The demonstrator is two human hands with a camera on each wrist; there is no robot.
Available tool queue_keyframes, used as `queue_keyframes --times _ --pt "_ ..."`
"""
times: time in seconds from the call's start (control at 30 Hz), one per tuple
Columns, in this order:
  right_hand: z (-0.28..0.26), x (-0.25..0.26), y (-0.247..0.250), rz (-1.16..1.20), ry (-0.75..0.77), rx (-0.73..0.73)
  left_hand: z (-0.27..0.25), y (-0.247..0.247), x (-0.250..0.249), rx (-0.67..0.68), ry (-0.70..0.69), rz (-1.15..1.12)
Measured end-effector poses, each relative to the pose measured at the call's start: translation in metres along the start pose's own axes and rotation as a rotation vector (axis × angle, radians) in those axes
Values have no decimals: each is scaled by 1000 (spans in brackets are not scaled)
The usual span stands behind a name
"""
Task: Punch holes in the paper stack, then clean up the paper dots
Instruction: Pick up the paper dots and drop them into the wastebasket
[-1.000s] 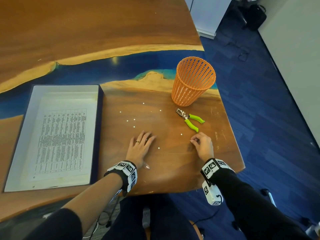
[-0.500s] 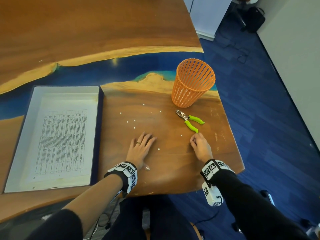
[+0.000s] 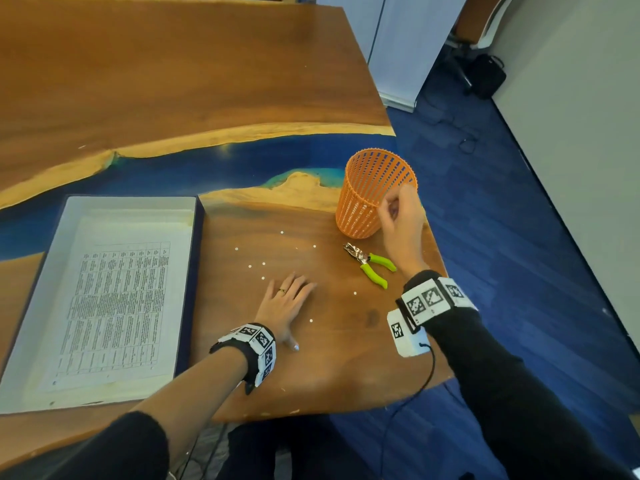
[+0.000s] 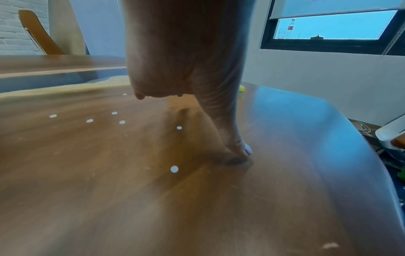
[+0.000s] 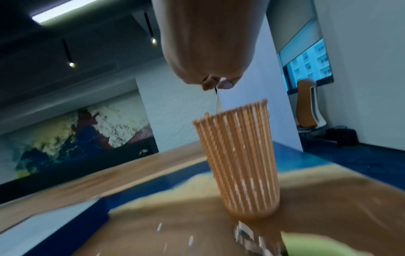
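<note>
Head view: my right hand (image 3: 401, 216) hangs by the bin (image 3: 375, 192) rim w/ fingertips pinched, dot unseen, so I go over the mouth before releasing; left hand (image 3: 285, 304) flat, fingers straight, among dots (image 3: 263, 264).

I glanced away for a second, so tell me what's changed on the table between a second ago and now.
The right hand left the table near the hole punch and rose forward to the orange basket, fingertips pinched together by its rim; whether they hold a dot is too small to tell. The left hand stayed flat on the table. The punch, basket, scattered paper dots and paper tray did not move.
</note>
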State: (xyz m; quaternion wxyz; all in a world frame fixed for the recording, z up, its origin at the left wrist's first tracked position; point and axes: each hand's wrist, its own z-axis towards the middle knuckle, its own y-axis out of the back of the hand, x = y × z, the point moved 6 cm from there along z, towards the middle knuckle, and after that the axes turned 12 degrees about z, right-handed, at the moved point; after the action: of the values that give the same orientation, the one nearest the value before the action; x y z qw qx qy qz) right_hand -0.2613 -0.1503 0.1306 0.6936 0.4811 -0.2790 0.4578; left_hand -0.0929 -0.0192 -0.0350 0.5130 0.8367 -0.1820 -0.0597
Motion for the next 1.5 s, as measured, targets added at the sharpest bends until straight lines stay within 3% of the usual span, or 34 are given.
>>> queue_keyframes --times 0.17,0.37,0.63,0.77,0.9,1.03,1.17,1.5 --pt "49 -15 8 -81 -94 11 0 5 6 -14 5 7" --pt "59 -36 8 -261 -220 68 0 4 16 11 5 3" --pt "50 -33 13 -227 -179 -11 1 3 23 22 20 4" --pt "24 -10 8 -80 -64 -38 -2 -1 24 37 36 -7" --pt "-34 -24 -13 -84 -41 102 -6 -11 23 78 56 4" --pt "-98 -89 -33 -186 -290 274 -9 -21 18 125 59 59" --pt "-134 -129 -34 -227 -516 320 -9 -25 15 139 65 111" --pt "-137 -142 -37 -198 -560 291 -10 -26 9 173 128 105"
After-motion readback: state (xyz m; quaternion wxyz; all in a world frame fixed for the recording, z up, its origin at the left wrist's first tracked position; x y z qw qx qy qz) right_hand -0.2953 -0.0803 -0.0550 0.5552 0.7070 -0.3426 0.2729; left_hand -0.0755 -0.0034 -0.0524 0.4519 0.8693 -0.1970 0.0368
